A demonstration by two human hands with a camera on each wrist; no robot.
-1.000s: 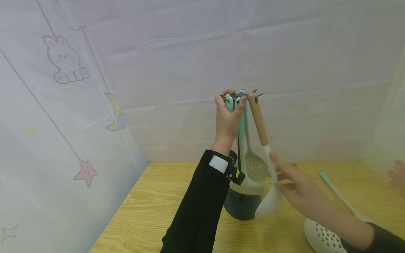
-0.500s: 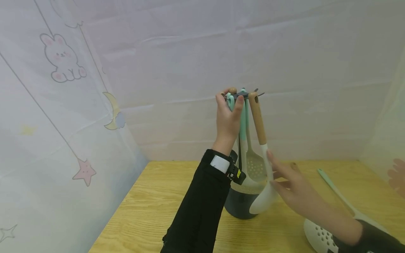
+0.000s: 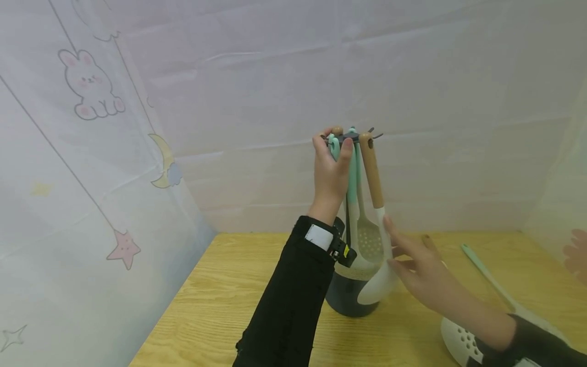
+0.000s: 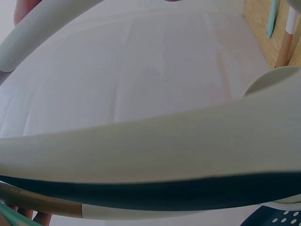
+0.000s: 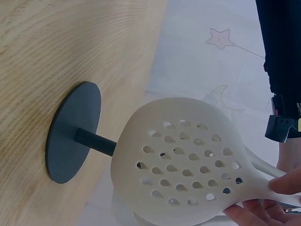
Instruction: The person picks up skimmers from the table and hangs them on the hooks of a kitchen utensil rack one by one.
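A dark utensil rack (image 3: 345, 302) stands on the wooden table (image 3: 220, 306), its hooks at the top. My left hand (image 3: 331, 171) pinches the teal loop of a handle (image 3: 334, 147) at those hooks. A white spoon with a wooden handle (image 3: 372, 176) hangs on the right side, and its head (image 3: 375, 288) lies against the rack base. My right hand (image 3: 412, 262) touches the spoon's neck with straight fingers. A perforated skimmer (image 3: 369, 238) hangs behind it, and the skimmer (image 5: 183, 160) shows large in the right wrist view, before the rack's round base (image 5: 70, 132).
A second white perforated skimmer (image 3: 460, 342) with a teal handle (image 3: 481, 270) lies on the table at the front right. Printed cloth walls (image 3: 91, 153) close in the left, back and right. The left wrist view is filled by blurred white handles (image 4: 150, 146).
My right hand has moved left and slightly up, swinging the white spoon's head in against the rack base. The left hand has stayed at the hooks.
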